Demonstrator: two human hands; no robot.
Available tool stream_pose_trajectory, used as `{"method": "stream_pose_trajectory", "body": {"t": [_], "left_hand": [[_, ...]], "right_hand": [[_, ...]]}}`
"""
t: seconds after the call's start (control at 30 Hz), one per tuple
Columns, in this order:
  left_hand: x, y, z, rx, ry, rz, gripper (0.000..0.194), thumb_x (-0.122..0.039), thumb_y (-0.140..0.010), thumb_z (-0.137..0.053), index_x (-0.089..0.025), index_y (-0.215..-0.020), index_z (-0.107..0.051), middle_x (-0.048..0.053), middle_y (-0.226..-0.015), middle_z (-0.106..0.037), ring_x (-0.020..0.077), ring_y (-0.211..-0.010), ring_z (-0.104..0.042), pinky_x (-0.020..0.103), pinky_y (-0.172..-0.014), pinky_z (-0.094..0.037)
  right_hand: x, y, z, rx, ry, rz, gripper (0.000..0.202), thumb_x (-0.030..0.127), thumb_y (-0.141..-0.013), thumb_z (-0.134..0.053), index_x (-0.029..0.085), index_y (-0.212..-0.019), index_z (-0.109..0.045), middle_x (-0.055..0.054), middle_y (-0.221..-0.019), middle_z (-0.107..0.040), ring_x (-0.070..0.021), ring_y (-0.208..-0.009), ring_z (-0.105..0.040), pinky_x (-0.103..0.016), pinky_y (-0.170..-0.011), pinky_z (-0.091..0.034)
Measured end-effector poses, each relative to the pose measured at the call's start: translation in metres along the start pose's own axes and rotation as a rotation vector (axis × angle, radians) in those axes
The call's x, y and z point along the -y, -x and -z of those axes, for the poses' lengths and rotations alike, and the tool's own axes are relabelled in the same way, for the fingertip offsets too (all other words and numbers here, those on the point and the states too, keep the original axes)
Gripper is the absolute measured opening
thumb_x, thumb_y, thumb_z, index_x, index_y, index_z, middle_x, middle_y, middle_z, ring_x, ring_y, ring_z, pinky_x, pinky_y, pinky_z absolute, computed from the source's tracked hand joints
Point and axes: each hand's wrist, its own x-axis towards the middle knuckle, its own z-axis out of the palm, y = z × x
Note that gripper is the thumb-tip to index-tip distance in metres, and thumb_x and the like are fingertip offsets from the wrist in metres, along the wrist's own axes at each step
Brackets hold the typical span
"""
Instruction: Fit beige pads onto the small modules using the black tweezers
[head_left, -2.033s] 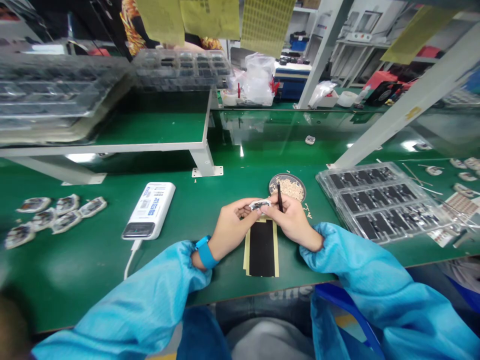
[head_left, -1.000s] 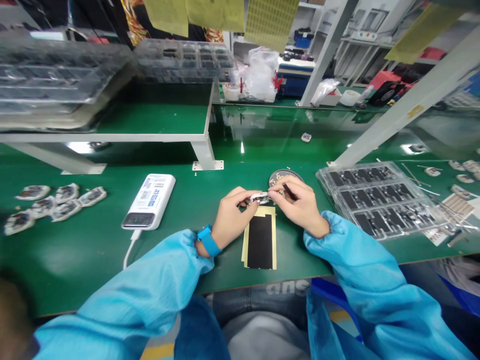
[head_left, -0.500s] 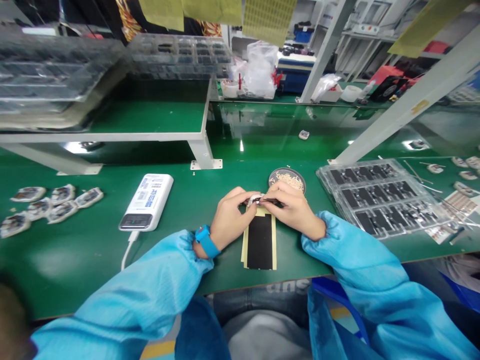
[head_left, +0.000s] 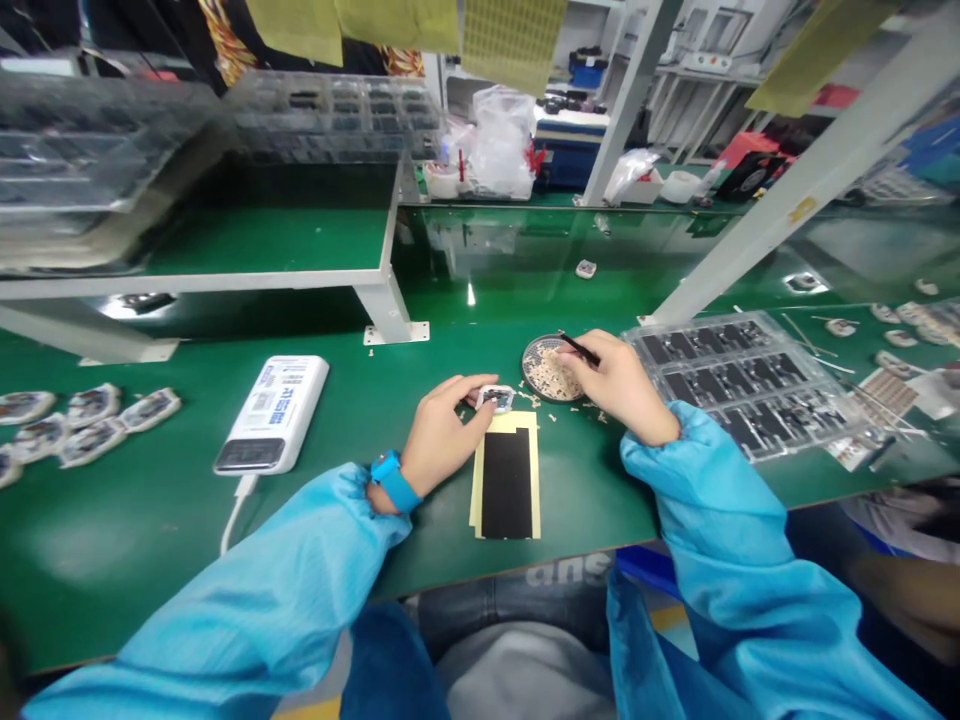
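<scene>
My left hand [head_left: 451, 425], with a blue band at the wrist, is closed on a small white-rimmed electronic housing [head_left: 496, 399]. The housing is just above the top of a black sheet with yellow edges [head_left: 507, 480]. My right hand [head_left: 619, 385] grips a slim black tweezers-like tool [head_left: 580, 348], its visible end pointing up and left. Its fingertips reach over the right side of a round dish [head_left: 536, 362] of tiny beige pieces [head_left: 559, 370]. Whether they pinch one of those pieces is too small to tell. More beige pieces lie loose by the dish's front edge.
A white power bank [head_left: 277, 405] with a cable lies to the left, beyond it several similar housings [head_left: 94, 405]. Clear trays of dark parts [head_left: 742, 385] are at the right. A raised shelf [head_left: 300, 275] and a slanted metal post [head_left: 739, 200] stand behind.
My right hand has moved away from the housing, right and over to the dish, taking the black tool along. My left hand keeps holding the housing. The view has shifted slightly.
</scene>
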Motion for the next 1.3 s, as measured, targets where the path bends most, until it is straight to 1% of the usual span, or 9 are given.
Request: {"method": "stream_pose_trajectory", "body": {"t": [0.17, 0.3, 0.37, 0.53, 0.7, 0.83, 1.07, 1.17, 1.3], "left_hand": [[0.017, -0.059, 0.006, 0.059, -0.223, -0.126, 0.032, -0.025, -0.088, -0.063, -0.021, -0.118, -0.072, 0.003, -0.096, -0.069, 0.0169, -0.088, -0.061, 0.032, -0.085, -0.048], [0.03, -0.136, -0.003, 0.051, -0.285, 0.148, 0.048, -0.037, -0.086, -0.065, -0.014, -0.128, -0.068, 0.01, -0.108, -0.071, 0.0252, -0.1, -0.064, 0.038, -0.09, -0.049], [0.03, -0.165, -0.016, -0.005, -0.461, 0.097, 0.056, -0.041, -0.084, -0.066, -0.017, -0.135, -0.063, 0.012, -0.124, -0.066, 0.0321, -0.117, -0.058, 0.045, -0.099, -0.044], [0.009, -0.215, -0.08, 0.176, -0.614, -0.238, 0.042, -0.034, -0.088, -0.058, -0.022, -0.128, -0.067, 0.008, -0.129, -0.063, 0.0315, -0.126, -0.051, 0.047, -0.106, -0.038], [0.004, -0.272, -0.158, 0.261, -0.634, -0.002, 0.074, -0.052, -0.085, -0.063, -0.012, -0.145, -0.051, 0.021, -0.142, -0.05, 0.0394, -0.132, -0.044, 0.054, -0.106, -0.037], [0.013, -0.302, -0.183, 0.211, -0.589, 0.07, 0.068, -0.056, -0.087, -0.06, -0.009, -0.136, -0.057, 0.025, -0.141, -0.049, 0.0428, -0.132, -0.043, 0.056, -0.106, -0.034], [0.01, -0.271, -0.131, 0.307, -0.331, 0.118, 0.041, -0.032, -0.076, -0.073, -0.01, -0.11, -0.066, 0.016, -0.112, -0.067, 0.0245, -0.101, -0.062, 0.034, -0.091, -0.045], [-0.001, -0.22, -0.084, 0.303, -0.13, 0.185, 0.044, -0.023, -0.078, -0.065, -0.012, -0.12, -0.061, 0.011, -0.105, -0.068, 0.0167, -0.09, -0.064, 0.025, -0.076, -0.048], [-0.017, -0.132, -0.017, 0.201, 0.564, 0.518, 0.056, -0.013, -0.063, -0.068, -0.011, -0.118, -0.06, 0.006, -0.087, -0.061, 0.0097, -0.067, -0.055, 0.018, -0.048, -0.029]], "right_hand": [[0.012, 0.0, -0.01, -0.097, -0.159, 0.0, 0.023, 0.035, -0.094, -0.062, 0.017, -0.096, -0.076, -0.004, -0.086, -0.065, -0.0132, -0.079, -0.058, -0.027, -0.073, -0.044], [0.018, -0.001, -0.007, -0.189, -0.29, -0.033, 0.031, 0.042, -0.097, -0.058, 0.016, -0.098, -0.075, -0.003, -0.087, -0.068, -0.0121, -0.078, -0.059, -0.026, -0.072, -0.043], [0.021, -0.001, -0.005, -0.224, -0.299, -0.065, 0.036, 0.045, -0.097, -0.057, 0.014, -0.085, -0.073, -0.002, -0.076, -0.064, -0.0104, -0.07, -0.055, -0.026, -0.066, -0.039], [0.027, 0.0, -0.002, -0.234, -0.327, -0.008, 0.038, 0.034, -0.096, -0.058, 0.012, -0.066, -0.059, -0.001, -0.067, -0.051, -0.0081, -0.064, -0.046, -0.026, -0.062, -0.035], [0.029, 0.001, 0.0, -0.213, -0.45, 0.058, 0.039, 0.033, -0.102, -0.049, 0.012, -0.074, -0.066, -0.004, -0.076, -0.058, -0.0098, -0.074, -0.054, -0.026, -0.074, -0.044], [0.028, 0.001, 0.002, -0.284, -0.489, -0.023, 0.049, 0.04, -0.103, -0.048, 0.012, -0.069, -0.068, -0.007, -0.08, -0.062, -0.0113, -0.08, -0.058, -0.027, -0.081, -0.047], [0.032, -0.002, 0.003, 0.141, -0.99, -0.425, 0.058, 0.068, -0.088, -0.058, 0.011, -0.082, -0.067, -0.002, -0.058, -0.058, -0.0085, -0.046, -0.052, -0.019, -0.043, -0.042], [0.033, 0.003, 0.001, 0.398, -0.994, -0.321, 0.048, 0.053, -0.074, -0.081, 0.012, -0.095, -0.067, -0.004, -0.076, -0.067, -0.0112, -0.059, -0.061, -0.02, -0.047, -0.05], [0.037, 0.013, -0.012, 0.598, -0.824, -0.14, 0.035, 0.042, -0.081, -0.077, 0.01, -0.095, -0.073, -0.008, -0.091, -0.072, -0.0122, -0.077, -0.068, -0.02, -0.067, -0.057]]}}
